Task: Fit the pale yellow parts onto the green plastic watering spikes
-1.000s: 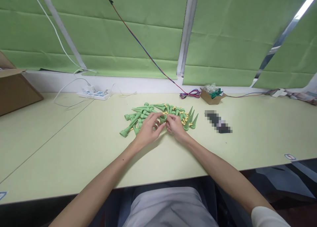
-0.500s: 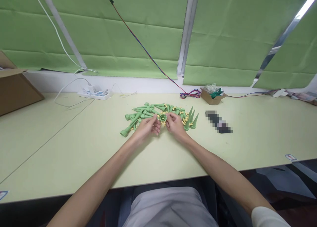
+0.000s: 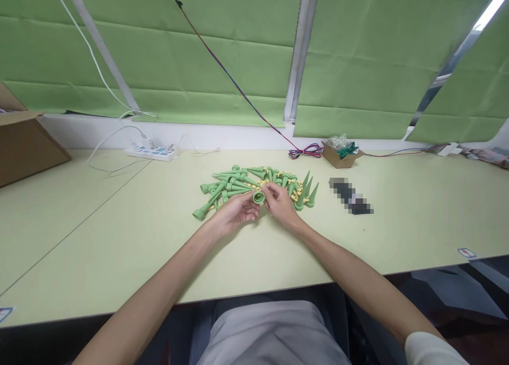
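Behind the pile, the widest thing on show, hung the green blinds (image 3: pixel 191 57), their fabric creased in horizontal folds! Next came the pale tabletop (image 3: pixel 119 248), smooth and flat, spreading left and right of the pile and running nearer to a straight front edge (image 3: pixel 254 293), so there was broad room on that side, crossed by two bare forearms (image 3: pixel 170 280). Far left of the pile sat a brown cardboard box (image 3: pixel 29 150). And the pile (image 3: pixel 237 183) itself: slender, plastic-looking green cones, mostly tangled on their sides, while three at its right end looked to stand tips up!

In close, at the pile's near side, the left hand (image 3: pixel 234 212) had thumb and fingers closed on a green round-mouthed piece (image 3: pixel 259 197); the right hand (image 3: pixel 280 201) pinched in at that piece's right rim, though whether it gripped the rim or something smaller, nobody could tell. Right of the pile, a gap, then a dark item (image 3: pixel 350 196), pixelated; behind and right, a small carton (image 3: pixel 341 161) of crinkled clear plastic (image 3: pixel 338 141); behind and left, a white power strip (image 3: pixel 153 151). Down to the held piece: hollow, ringed, mouth towards the head camera, between both hands' fingertips. Tiniest, knobbly yellow bits (image 3: pixel 296 195) dotted the pile
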Demonstrator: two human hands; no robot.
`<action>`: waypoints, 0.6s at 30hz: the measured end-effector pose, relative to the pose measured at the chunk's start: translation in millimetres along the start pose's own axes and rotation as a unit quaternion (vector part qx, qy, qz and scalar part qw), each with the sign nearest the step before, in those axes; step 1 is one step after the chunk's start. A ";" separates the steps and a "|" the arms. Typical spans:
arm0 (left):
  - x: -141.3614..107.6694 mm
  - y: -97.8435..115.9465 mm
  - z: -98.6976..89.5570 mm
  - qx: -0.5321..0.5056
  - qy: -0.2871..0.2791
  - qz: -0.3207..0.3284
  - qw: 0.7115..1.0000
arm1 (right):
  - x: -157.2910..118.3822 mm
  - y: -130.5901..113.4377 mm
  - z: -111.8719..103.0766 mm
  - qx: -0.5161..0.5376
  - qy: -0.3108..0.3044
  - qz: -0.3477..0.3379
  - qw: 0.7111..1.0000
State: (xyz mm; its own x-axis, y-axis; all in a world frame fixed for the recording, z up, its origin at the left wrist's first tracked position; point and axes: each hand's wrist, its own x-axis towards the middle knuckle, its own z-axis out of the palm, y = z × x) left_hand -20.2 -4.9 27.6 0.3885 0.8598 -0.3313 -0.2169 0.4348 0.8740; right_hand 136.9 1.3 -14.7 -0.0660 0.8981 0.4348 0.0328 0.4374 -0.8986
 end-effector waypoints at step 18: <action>4.9 -7.7 -13.7 0.161 -0.043 0.162 0.972 | -2.3 1.3 -0.5 -0.034 -0.014 0.002 0.999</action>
State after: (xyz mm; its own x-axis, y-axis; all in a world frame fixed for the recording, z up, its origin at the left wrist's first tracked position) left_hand -28.9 -0.4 14.4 0.4231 0.9061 -0.0004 -0.0537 0.0255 0.9982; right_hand 137.6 -0.2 -16.8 -0.0929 0.8990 0.4281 0.1007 0.4362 -0.8942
